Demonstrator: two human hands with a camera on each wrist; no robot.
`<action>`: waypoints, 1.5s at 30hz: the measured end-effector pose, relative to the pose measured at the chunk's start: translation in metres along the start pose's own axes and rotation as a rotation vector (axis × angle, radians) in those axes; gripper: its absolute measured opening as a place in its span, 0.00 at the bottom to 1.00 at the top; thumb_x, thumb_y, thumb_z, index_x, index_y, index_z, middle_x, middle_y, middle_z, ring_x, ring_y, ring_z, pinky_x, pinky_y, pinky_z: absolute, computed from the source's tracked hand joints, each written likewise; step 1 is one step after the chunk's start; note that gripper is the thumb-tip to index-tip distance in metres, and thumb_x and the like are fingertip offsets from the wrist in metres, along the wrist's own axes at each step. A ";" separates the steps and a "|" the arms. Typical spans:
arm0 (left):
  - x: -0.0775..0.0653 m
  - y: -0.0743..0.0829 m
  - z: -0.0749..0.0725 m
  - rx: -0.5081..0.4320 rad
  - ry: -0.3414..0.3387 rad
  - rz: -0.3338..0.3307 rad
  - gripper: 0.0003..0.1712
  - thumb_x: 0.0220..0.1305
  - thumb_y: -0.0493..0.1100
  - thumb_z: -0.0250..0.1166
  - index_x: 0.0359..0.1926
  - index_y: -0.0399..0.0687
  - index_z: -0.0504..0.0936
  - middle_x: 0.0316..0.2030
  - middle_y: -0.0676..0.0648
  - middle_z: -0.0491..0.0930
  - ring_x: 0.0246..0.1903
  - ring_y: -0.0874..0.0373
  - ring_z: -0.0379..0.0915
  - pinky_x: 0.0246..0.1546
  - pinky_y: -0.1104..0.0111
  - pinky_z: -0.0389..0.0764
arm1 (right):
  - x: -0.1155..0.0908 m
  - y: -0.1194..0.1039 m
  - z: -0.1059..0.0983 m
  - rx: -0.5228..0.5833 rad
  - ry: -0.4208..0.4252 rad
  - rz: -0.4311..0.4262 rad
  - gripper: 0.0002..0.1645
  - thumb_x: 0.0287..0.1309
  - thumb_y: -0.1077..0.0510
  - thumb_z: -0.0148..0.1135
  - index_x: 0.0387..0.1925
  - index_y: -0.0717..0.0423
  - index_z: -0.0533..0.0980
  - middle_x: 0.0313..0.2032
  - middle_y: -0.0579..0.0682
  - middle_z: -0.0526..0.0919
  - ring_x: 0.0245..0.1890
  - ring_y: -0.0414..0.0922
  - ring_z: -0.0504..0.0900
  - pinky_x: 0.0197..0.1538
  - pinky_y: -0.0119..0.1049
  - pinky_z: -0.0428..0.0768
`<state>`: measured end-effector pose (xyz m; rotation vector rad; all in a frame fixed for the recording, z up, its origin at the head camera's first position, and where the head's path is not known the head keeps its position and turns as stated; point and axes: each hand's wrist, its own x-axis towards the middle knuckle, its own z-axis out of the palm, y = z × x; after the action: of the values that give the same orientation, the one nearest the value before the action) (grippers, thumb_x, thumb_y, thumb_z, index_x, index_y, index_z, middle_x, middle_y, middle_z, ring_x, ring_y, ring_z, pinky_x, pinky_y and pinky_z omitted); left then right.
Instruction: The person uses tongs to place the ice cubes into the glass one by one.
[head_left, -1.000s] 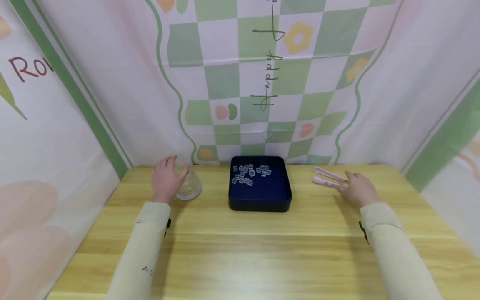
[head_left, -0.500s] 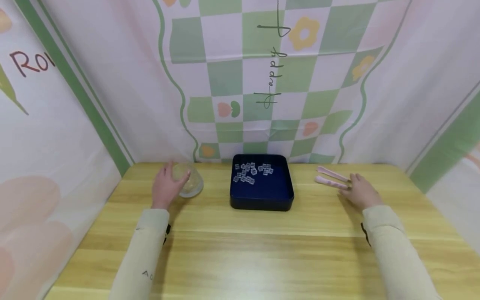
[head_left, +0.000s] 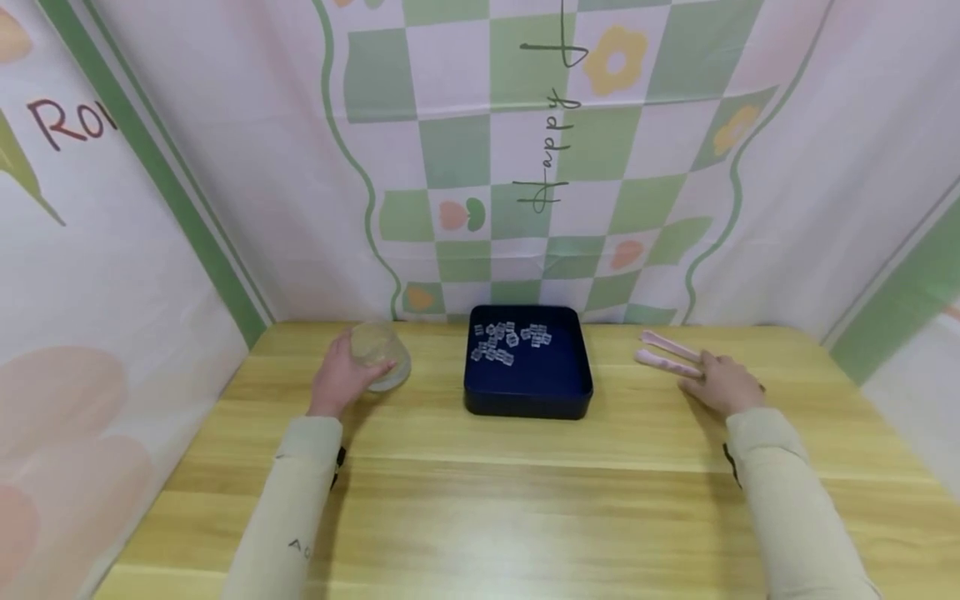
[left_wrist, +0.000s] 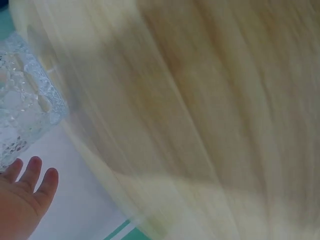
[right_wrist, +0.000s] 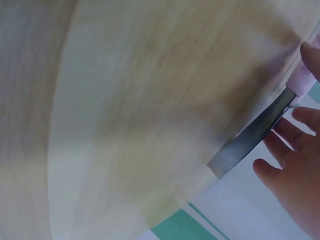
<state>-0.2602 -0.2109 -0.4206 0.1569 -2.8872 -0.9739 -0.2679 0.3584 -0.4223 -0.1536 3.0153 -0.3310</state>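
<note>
My left hand point(head_left: 341, 379) grips a clear glass point(head_left: 390, 375) at the table's back left, its thumb across the near side. In the left wrist view the glass point(left_wrist: 30, 95) shows a cut, faceted surface, with three fingertips point(left_wrist: 35, 167) right at its edge. On the right, my right hand point(head_left: 723, 385) holds a pair of tongs point(head_left: 667, 362) lying on the table with their pale pink ends pointing left. The right wrist view shows the flat metal part of the tongs point(right_wrist: 250, 140) between thumb and fingers point(right_wrist: 295, 135). My left palm is hidden.
Between the hands sits a square dark blue tray point(head_left: 532, 387) with a raised rim. Several small clear cubes point(head_left: 495, 354) lie in its far part. A patterned cloth point(head_left: 517, 167) hangs right behind the wooden table point(head_left: 487, 467).
My left hand has closed in on the glass, its thumb now across it and its fingers lower. My right hand has shifted slightly along the tongs. The whole view has drifted a little.
</note>
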 end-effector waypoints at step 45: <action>-0.003 0.016 0.029 -0.474 0.046 -0.045 0.59 0.46 0.42 0.76 0.71 0.36 0.46 0.68 0.31 0.56 0.68 0.37 0.55 0.71 0.46 0.58 | -0.008 -0.049 -0.045 0.127 0.353 -0.065 0.28 0.57 0.59 0.61 0.49 0.82 0.70 0.39 0.78 0.72 0.37 0.69 0.75 0.41 0.64 0.75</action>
<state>-0.2617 -0.1802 -0.4341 0.2031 -2.5305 -1.5994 -0.2603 0.3208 -0.3671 -0.2021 3.3258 -0.6148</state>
